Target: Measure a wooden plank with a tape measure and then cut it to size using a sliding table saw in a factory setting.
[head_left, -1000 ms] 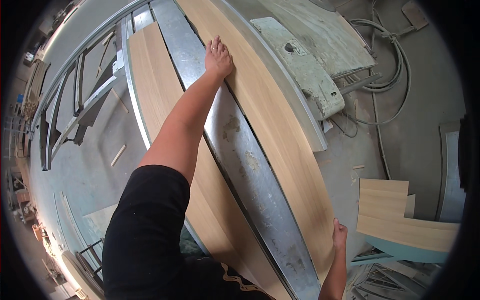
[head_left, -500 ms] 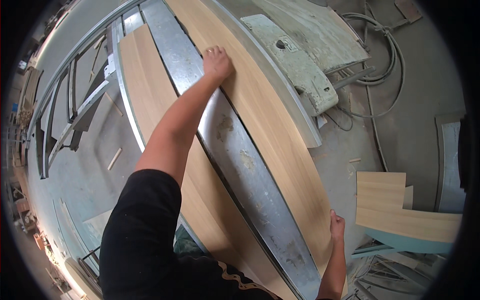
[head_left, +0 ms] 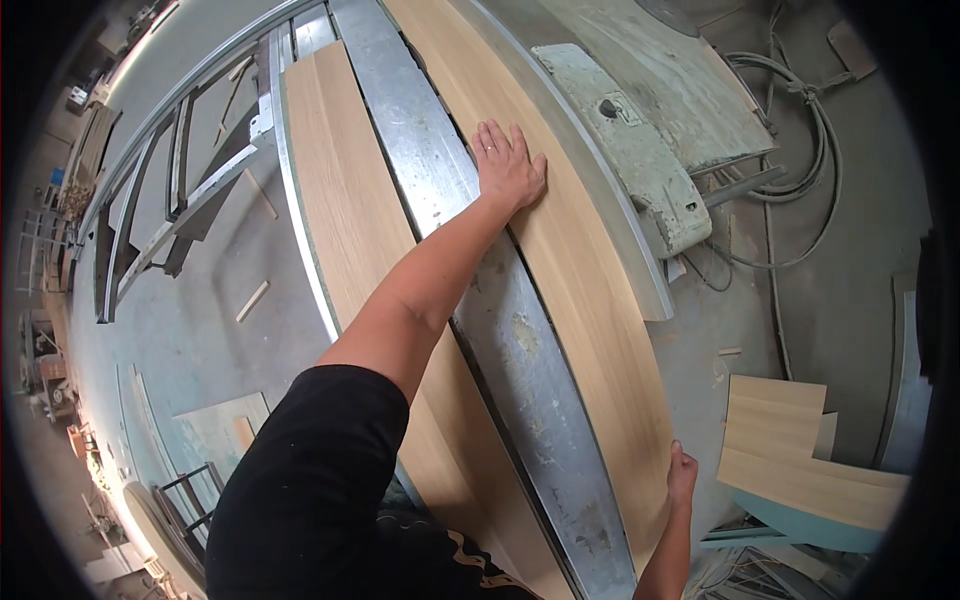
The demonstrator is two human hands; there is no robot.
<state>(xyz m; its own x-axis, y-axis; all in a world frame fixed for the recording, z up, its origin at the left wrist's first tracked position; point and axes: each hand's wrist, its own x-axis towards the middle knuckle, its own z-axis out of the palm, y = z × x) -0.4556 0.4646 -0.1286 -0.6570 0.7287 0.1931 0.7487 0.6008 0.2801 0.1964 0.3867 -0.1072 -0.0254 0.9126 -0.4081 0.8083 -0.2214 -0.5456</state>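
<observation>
A long pale wood-grain panel (head_left: 590, 300) lies along the table of a panel saw. My left hand (head_left: 508, 165) presses flat on its far part, fingers spread, with a ring on one finger. My right hand (head_left: 681, 472) grips the panel's near right edge. A grey metal rail (head_left: 470, 260) runs beside the panel on its left. A second wood-grain panel (head_left: 345, 210) lies on the other side of the rail, under my left arm.
A worn pale-green saw housing (head_left: 640, 160) stands right of the panel, with hoses (head_left: 800, 110) behind it. Cut wood-grain offcuts (head_left: 790, 450) are stacked on the floor at the lower right. A metal frame (head_left: 190, 170) and small wood strips (head_left: 252, 300) are on the left.
My left hand has slid nearer along the panel, still flat on it. My right hand keeps its hold on the near edge, and the panel seems drawn toward me.
</observation>
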